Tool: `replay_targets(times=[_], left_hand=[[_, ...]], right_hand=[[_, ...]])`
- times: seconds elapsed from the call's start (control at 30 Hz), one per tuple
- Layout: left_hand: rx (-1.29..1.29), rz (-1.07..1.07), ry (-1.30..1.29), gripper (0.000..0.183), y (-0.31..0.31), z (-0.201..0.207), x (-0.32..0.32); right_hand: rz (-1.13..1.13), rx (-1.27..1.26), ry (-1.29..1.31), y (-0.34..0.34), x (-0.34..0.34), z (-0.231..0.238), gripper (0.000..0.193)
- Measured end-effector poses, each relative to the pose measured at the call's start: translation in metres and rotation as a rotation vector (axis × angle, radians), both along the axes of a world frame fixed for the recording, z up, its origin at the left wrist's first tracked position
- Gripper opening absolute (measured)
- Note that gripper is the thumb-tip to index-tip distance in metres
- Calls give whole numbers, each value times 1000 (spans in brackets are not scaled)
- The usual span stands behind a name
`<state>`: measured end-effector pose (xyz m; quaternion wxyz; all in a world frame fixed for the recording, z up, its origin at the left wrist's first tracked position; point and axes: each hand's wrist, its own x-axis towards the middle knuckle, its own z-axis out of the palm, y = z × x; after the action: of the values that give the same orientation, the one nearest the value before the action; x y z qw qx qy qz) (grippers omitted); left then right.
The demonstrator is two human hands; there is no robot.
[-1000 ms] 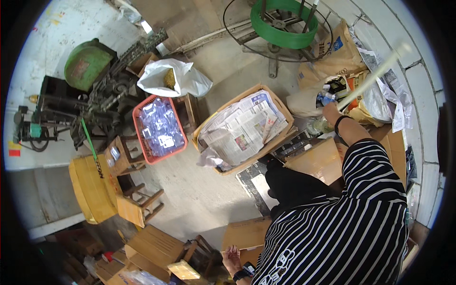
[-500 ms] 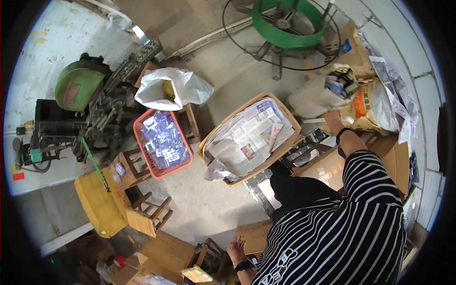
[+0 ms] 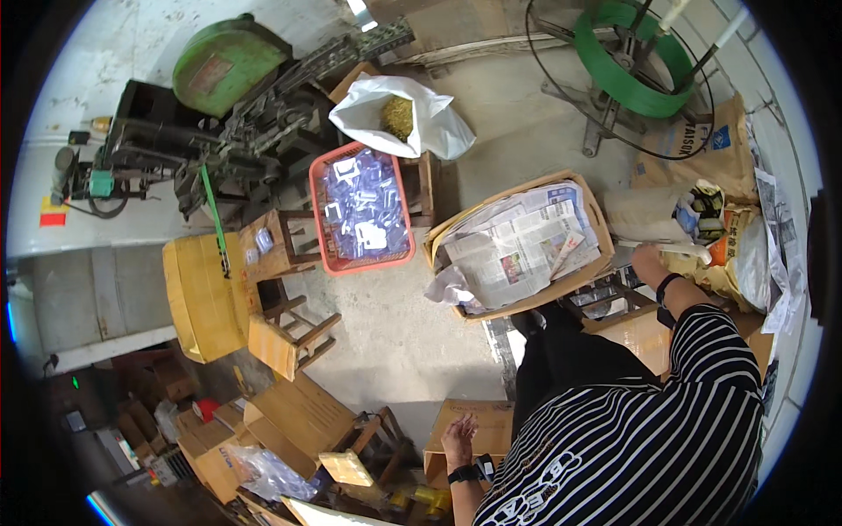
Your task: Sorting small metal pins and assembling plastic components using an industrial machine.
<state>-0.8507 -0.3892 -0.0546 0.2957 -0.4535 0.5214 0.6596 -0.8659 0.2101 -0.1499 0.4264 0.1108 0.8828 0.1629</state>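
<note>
My right hand [image 3: 649,265] reaches out to the right, at a white rod-like thing [image 3: 693,251] that shows on both sides of the fingers. The fingers look bent and closed, but what is inside them is hidden. Just left of that hand is a cardboard box [image 3: 509,309] lined with newspaper [image 3: 526,245]. Low in the view, my left hand [image 3: 459,438] is apart from it, fingers loosely spread with nothing in them. Beneath and beside the left hand stands a brown carton [image 3: 487,416]. A dark band is on each wrist.
A red crate [image 3: 407,202] of bluish clear pieces and a white sack [image 3: 438,131] with golden bits stand ahead, beside a green machine [image 3: 230,66]. A green reel [image 3: 588,53] is far right. Wooden stools [image 3: 274,344] and a yellow box [image 3: 200,298] are left.
The whole view has shifted, so the crate, box and reel sit farther right. My right hand has moved a little left along the white rod. My left hand stays low with loose fingers.
</note>
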Motion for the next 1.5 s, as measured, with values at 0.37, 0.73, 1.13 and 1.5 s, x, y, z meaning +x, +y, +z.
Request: replay_targets(times=[0.37, 0.73, 1.13, 1.5], left_hand=[[-183, 47, 40, 15, -116, -79, 120], [28, 185, -1, 28, -141, -87, 40], [-96, -229, 56, 28, -15, 23, -109], [-46, -138, 95, 28, -153, 2, -120]], right_hand=[[-35, -469, 237, -115, -84, 43, 15], [-339, -442, 220, -75, 3, 26, 17], [-640, -697, 188, -76, 88, -87, 18], [-230, -582, 376, -92, 63, -115, 21]])
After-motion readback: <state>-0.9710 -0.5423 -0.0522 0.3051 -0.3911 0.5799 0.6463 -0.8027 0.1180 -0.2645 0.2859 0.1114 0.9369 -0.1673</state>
